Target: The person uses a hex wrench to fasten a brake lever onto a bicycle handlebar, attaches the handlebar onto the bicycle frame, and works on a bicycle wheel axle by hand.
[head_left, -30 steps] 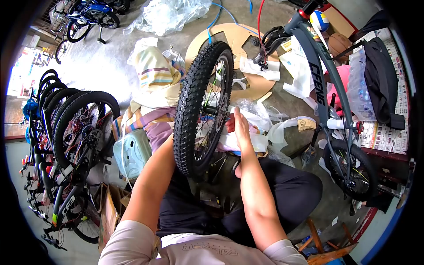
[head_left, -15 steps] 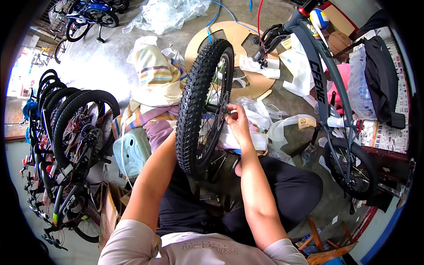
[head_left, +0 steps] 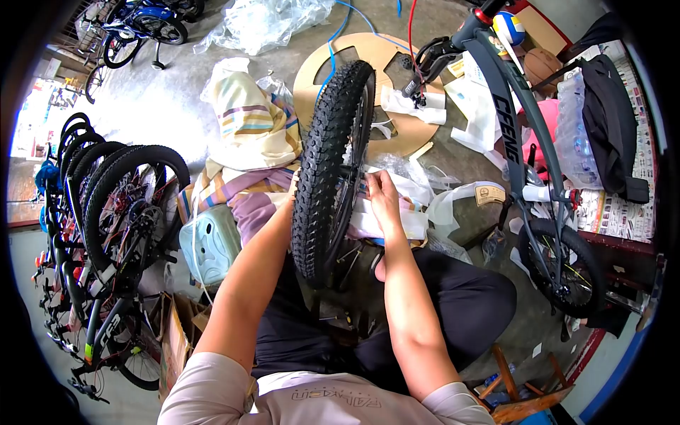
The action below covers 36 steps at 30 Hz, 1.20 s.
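A bicycle wheel [head_left: 317, 177] with a knobby black tyre stands upright between my arms, seen almost edge-on. My right hand [head_left: 382, 191] is at its right side by the hub, fingers closed at the axle end. What exactly lies between those fingertips is too small to make out. On the wheel's other side, my left hand [head_left: 294, 188] is mostly covered by the tyre, and its fingers are hidden. Behind the wheel lies a striped cloth [head_left: 251, 131]. Under it are my legs in dark trousers [head_left: 453, 287].
To the left, several bicycles [head_left: 127, 205] stand in a row, beside a light-blue plastic stool [head_left: 211, 244]. A grey bicycle frame [head_left: 513, 120] with a wheel stands at the right. Ahead lie a round cardboard piece [head_left: 312, 74] and clear plastic wrap [head_left: 262, 25]. A wooden stool [head_left: 531, 407] is at lower right.
The wheel has turned more edge-on and its lower part has shifted slightly right. My right hand stays by the hub, its fingers now more curled in. A little of my left hand shows.
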Each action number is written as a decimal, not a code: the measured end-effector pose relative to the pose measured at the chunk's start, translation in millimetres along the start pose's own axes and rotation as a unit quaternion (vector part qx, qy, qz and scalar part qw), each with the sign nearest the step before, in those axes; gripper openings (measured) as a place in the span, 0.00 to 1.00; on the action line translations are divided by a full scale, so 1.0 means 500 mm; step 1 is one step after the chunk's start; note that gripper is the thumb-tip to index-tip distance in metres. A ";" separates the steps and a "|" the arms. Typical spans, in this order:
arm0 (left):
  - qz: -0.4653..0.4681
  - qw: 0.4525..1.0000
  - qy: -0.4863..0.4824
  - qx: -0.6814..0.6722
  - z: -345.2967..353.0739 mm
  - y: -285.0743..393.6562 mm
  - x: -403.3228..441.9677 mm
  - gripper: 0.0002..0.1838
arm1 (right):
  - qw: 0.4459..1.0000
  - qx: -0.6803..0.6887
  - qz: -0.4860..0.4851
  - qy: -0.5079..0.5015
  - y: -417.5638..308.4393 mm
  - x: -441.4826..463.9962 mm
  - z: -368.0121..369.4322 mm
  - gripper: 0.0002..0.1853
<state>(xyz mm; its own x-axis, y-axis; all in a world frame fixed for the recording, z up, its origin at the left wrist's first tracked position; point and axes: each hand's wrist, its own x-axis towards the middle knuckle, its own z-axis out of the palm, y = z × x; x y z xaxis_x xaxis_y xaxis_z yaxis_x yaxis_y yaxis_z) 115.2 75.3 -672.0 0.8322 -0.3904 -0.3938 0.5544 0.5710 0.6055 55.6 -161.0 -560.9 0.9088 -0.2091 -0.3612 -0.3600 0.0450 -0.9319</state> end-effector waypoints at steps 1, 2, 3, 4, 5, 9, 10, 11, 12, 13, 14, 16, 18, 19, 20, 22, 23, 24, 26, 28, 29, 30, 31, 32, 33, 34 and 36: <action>-0.001 1.000 -0.002 -0.001 0.000 -0.005 -0.003 0.24 | 0.998 0.039 -0.044 0.002 0.001 -0.001 0.000 0.10; -0.001 1.000 -0.004 -0.002 0.004 -0.005 0.011 0.24 | 0.998 0.038 -0.045 0.003 0.001 -0.001 -0.004 0.10; -0.001 1.000 -0.005 -0.002 -0.001 0.001 0.011 0.24 | 0.999 0.017 -0.045 -0.004 -0.008 -0.006 -0.006 0.06; -0.001 1.000 -0.005 -0.001 -0.003 -0.003 0.002 0.24 | 0.999 -0.003 -0.043 -0.010 -0.015 -0.009 -0.006 0.08; -0.002 1.000 -0.005 -0.001 -0.008 -0.001 -0.005 0.24 | 0.999 -0.002 -0.043 -0.011 -0.014 -0.008 -0.005 0.08; -0.003 1.000 -0.004 0.001 -0.006 0.002 -0.002 0.24 | 0.993 -0.014 -0.113 -0.019 -0.025 -0.016 -0.003 0.19; -0.004 1.000 -0.005 0.001 -0.015 0.003 -0.019 0.24 | 0.992 0.014 -0.117 -0.042 -0.039 -0.023 -0.003 0.24; -0.004 1.000 -0.006 0.001 -0.018 0.000 -0.023 0.24 | 0.992 0.014 -0.118 -0.042 -0.050 -0.029 -0.001 0.24; -0.004 1.000 -0.006 0.001 -0.016 -0.005 -0.025 0.24 | 0.991 0.095 -0.094 -0.029 -0.057 -0.034 0.001 0.26; -0.003 1.000 -0.007 0.001 -0.014 -0.006 -0.020 0.24 | 0.982 0.175 -0.069 -0.017 -0.061 -0.036 0.002 0.29; -0.003 1.000 -0.007 0.001 -0.017 -0.005 -0.027 0.24 | 0.982 0.186 -0.010 -0.010 -0.056 -0.029 -0.005 0.28; -0.003 1.000 -0.008 0.000 -0.012 -0.013 -0.020 0.24 | 0.989 0.127 0.068 0.018 -0.056 -0.015 -0.013 0.21; -0.004 1.000 -0.008 0.000 -0.017 -0.010 -0.028 0.24 | 0.989 0.090 0.120 0.006 -0.054 -0.009 -0.022 0.22; -0.005 1.000 -0.009 0.000 -0.017 -0.009 -0.025 0.24 | 0.990 0.049 0.129 -0.011 -0.052 -0.009 -0.019 0.23; -0.005 1.000 -0.009 -0.001 -0.018 -0.009 -0.025 0.24 | 0.990 0.007 0.138 -0.027 -0.050 -0.009 -0.017 0.25; -0.006 1.000 -0.009 -0.002 -0.021 -0.008 -0.030 0.24 | 0.995 0.017 0.090 -0.029 -0.026 -0.005 -0.010 0.24; -0.005 1.000 -0.009 -0.003 -0.019 -0.008 -0.019 0.24 | 0.998 0.026 0.042 -0.032 -0.013 -0.004 -0.008 0.23; -0.006 1.000 -0.008 -0.003 -0.021 -0.001 -0.012 0.24 | 0.999 0.039 0.011 -0.023 -0.010 -0.005 -0.006 0.15; -0.006 1.000 -0.009 -0.004 -0.020 -0.009 -0.016 0.24 | 0.998 0.053 -0.022 -0.027 -0.002 -0.003 0.003 0.11; -0.005 1.000 -0.011 -0.004 -0.024 -0.005 -0.016 0.24 | 0.998 0.026 -0.049 -0.035 -0.019 -0.007 0.001 0.09; -0.005 1.000 -0.011 -0.004 -0.032 -0.002 -0.029 0.24 | 0.998 0.027 -0.049 -0.035 -0.026 -0.009 0.001 0.09; -0.006 1.000 -0.011 -0.004 -0.034 0.000 -0.020 0.24 | 0.997 0.012 -0.067 -0.034 -0.028 -0.011 0.001 0.09; -0.007 1.000 -0.010 -0.004 -0.041 -0.001 -0.034 0.24 | 0.996 -0.004 -0.084 -0.031 -0.029 -0.013 0.001 0.09; -0.008 1.000 -0.011 -0.004 -0.050 0.001 -0.049 0.24 | 0.996 -0.003 -0.084 -0.031 -0.029 -0.013 0.000 0.09; -0.008 1.000 -0.012 -0.004 -0.055 -0.003 -0.068 0.24 | 0.996 -0.003 -0.085 -0.037 -0.029 -0.013 0.000 0.09; -0.009 1.000 -0.012 -0.004 -0.059 -0.002 -0.074 0.24 | 0.995 -0.003 -0.085 -0.043 -0.028 -0.013 0.000 0.10; -0.010 1.000 -0.012 -0.005 -0.061 -0.002 -0.068 0.24 | 0.996 0.005 -0.079 -0.050 -0.029 -0.013 -0.001 0.10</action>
<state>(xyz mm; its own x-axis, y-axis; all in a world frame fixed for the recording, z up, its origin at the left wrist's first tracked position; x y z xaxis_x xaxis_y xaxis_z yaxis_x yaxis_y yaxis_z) 86.9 110.3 -680.4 0.8206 -0.4190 -0.3887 0.5710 0.5701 0.5908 54.8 -160.9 -544.9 0.9708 -0.1157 -0.2103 -0.2083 0.0288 -0.9776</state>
